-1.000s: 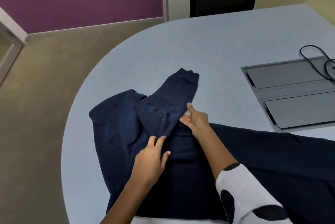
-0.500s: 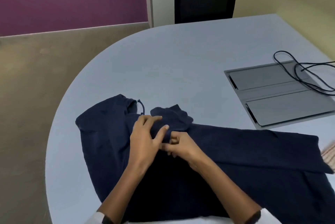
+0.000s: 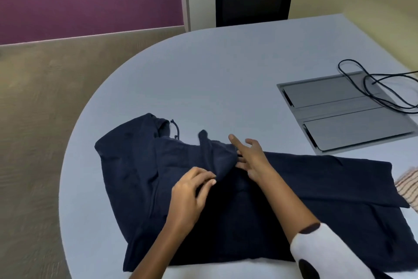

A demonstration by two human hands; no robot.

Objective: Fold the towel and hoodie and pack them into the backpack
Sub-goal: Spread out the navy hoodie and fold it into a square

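hoodie point(image 3: 140, 172) | long axis left-right, hood left | hands: left point(image 3: 190, 197) pinching fold, right point(image 3: 251, 159) spread flat

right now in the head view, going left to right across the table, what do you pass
hoodie drawstring → left hand → right hand → grey floor-box panel → striped towel at the right edge. All of it lies on the light blue table; the dark hoodie spans most of the width.

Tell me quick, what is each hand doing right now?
Left hand: pinching a fold of the navy hoodie in its fingertips.
Right hand: open, fingers spread, lying flat on the hoodie, holding nothing.
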